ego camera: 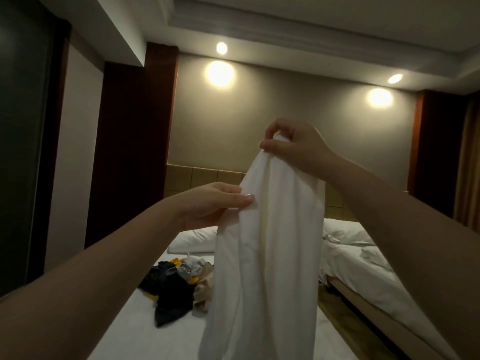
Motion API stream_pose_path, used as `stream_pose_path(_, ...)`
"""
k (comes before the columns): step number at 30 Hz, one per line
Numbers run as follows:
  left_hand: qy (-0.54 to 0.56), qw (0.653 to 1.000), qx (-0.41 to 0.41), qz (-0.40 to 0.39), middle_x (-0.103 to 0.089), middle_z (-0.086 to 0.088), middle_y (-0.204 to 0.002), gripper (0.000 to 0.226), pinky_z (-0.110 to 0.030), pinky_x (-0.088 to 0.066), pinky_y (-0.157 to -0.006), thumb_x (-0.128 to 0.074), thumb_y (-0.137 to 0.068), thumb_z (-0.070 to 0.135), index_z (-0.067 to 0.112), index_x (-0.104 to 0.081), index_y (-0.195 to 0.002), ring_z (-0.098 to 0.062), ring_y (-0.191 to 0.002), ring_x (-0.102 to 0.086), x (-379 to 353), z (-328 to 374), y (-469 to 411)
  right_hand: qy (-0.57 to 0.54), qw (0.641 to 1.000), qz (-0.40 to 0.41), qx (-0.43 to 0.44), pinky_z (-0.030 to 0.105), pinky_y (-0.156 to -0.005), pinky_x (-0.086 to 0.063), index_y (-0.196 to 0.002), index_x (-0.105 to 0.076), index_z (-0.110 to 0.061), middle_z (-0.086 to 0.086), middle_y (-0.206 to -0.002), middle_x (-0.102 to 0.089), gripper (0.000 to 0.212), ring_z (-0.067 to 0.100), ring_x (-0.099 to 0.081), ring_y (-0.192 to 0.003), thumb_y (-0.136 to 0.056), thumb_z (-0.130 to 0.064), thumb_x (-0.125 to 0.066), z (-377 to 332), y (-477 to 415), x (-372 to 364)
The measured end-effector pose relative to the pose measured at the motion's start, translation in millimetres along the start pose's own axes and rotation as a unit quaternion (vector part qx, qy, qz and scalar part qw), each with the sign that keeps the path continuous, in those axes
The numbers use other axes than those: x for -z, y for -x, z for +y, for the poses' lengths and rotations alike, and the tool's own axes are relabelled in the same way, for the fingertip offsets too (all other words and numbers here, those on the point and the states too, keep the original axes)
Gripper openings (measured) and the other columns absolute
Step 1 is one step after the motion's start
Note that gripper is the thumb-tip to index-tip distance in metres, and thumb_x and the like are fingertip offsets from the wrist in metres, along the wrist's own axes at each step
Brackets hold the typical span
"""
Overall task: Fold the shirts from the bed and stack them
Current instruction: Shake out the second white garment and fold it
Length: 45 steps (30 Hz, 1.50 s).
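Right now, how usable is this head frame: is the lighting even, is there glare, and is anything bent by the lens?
Head view: dim and warm overall; three wall and ceiling lights blow out into soft glare. The white shirt is the brightest subject, its folds readable. The dark clothes pile loses detail in shadow. Wide-angle bending curves the ceiling lines and stretches both forearms.

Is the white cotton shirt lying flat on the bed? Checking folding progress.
No: both hands, left hand and right hand, hold the white shirt up.
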<state>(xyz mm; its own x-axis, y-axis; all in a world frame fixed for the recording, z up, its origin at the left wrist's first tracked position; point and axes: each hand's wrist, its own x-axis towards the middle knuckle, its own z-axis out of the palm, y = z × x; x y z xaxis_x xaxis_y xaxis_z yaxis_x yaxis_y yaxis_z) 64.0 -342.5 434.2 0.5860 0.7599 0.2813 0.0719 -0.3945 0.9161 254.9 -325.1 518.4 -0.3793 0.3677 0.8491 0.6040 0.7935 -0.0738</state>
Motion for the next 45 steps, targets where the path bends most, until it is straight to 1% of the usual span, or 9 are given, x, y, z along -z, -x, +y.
stream_pose_path(4,-0.062,0.997,0.029,-0.028,-0.07,0.004,-0.079,0.052,-0.022,-0.053,-0.07,-0.085,-0.041,0.057,0.017,-0.073,-0.072,-0.01,-0.079,-0.067,16,-27,10,0.024,0.999,0.025,-0.04,0.014,-0.069,-0.036,-0.084,-0.063,-0.018,-0.018,-0.08,-0.053,0.01,0.006,-0.048,-0.081,-0.083,-0.027,-0.068,20,8,5)
stream_pose_path(11,-0.103,0.99,0.083,0.054,-0.07,0.002,-0.097,0.021,-0.015,-0.052,-0.071,-0.065,-0.081,0.025,0.01,-0.07,-0.094,-0.006,-0.088,-0.067,6,-69,1,0.063,0.994,0.029,-0.086,0.005,-0.065,-0.029,-0.09,-0.064,-0.015,-0.006,-0.092,-0.054,0.016,0.009,-0.046,-0.089,-0.084,-0.03,-0.067,44,19,-2)
stream_pose_path(14,-0.137,0.983,0.116,0.05,-0.069,0.0,-0.105,0.022,-0.019,-0.053,-0.08,-0.065,-0.083,0.027,0.012,-0.071,-0.099,-0.009,-0.094,-0.066,3,-87,-5,0.067,0.992,0.043,-0.095,0.018,-0.068,-0.032,-0.093,-0.064,-0.013,-0.006,-0.095,-0.054,0.02,0.008,-0.045,-0.09,-0.085,-0.031,-0.066,53,23,-8)
stream_pose_path(19,-0.169,0.975,0.136,0.045,-0.07,0.002,-0.105,0.026,-0.035,-0.051,-0.094,-0.069,-0.079,0.038,0.02,-0.071,-0.097,-0.016,-0.099,-0.065,-5,-123,-13,0.07,0.989,0.062,-0.113,0.018,-0.076,-0.028,-0.094,-0.063,-0.014,-0.008,-0.095,-0.053,0.021,0.006,-0.044,-0.091,-0.086,-0.033,-0.064,68,29,-14)
stream_pose_path(25,-0.218,0.956,0.186,0.054,-0.069,0.01,-0.08,0.02,-0.015,-0.049,-0.063,-0.07,-0.077,0.043,0.024,-0.069,-0.077,-0.004,-0.071,-0.064,3,-151,-22,0.036,0.983,0.102,-0.149,0.027,-0.085,-0.036,-0.09,-0.061,-0.02,-0.006,-0.097,-0.055,0.016,0.011,-0.047,-0.097,-0.086,-0.035,-0.064,84,30,-15)
stream_pose_path(32,-0.263,0.935,0.23,0.056,-0.045,0.0,-0.059,0.043,-0.018,-0.033,-0.052,-0.07,-0.074,0.05,0.014,-0.051,-0.06,-0.007,-0.049,-0.04,20,-178,-23,0.037,0.979,0.115,-0.167,0.021,-0.079,-0.032,-0.093,-0.064,-0.017,-0.007,-0.097,-0.055,0.022,0.009,-0.046,-0.096,-0.085,-0.037,-0.065,96,28,-22)
stream_pose_path(38,-0.22,0.948,0.202,0.107,-0.05,-0.008,-0.066,0.061,-0.015,-0.04,-0.054,-0.069,-0.059,0.067,0.007,-0.056,-0.066,-0.01,-0.052,-0.044,33,-199,-12,0.038,0.979,0.104,-0.171,0.026,-0.084,-0.036,-0.091,-0.063,-0.019,-0.008,-0.095,-0.055,0.02,0.011,-0.048,-0.096,-0.085,-0.038,-0.064,100,32,-23)
stream_pose_path(42,-0.225,0.948,0.169,0.148,-0.05,-0.012,-0.069,0.054,-0.013,-0.037,-0.05,-0.063,-0.073,0.056,0.002,-0.061,-0.074,-0.009,-0.052,-0.044,35,-201,-6,0.052,0.982,0.087,-0.157,0.025,-0.084,-0.034,-0.089,-0.06,-0.023,-0.007,-0.096,-0.054,0.016,0.011,-0.046,-0.096,-0.086,-0.038,-0.063,97,32,-26)
stream_pose_path(45,-0.223,0.948,0.148,0.173,-0.051,-0.011,-0.068,0.072,-0.019,-0.036,-0.054,-0.061,-0.065,0.073,0.002,-0.062,-0.075,-0.015,-0.054,-0.044,37,-207,-1,0.054,0.984,0.077,-0.153,0.023,-0.08,-0.032,-0.092,-0.063,-0.019,-0.007,-0.096,-0.055,0.02,0.009,-0.046,-0.095,-0.086,-0.038,-0.063,98,32,-24)
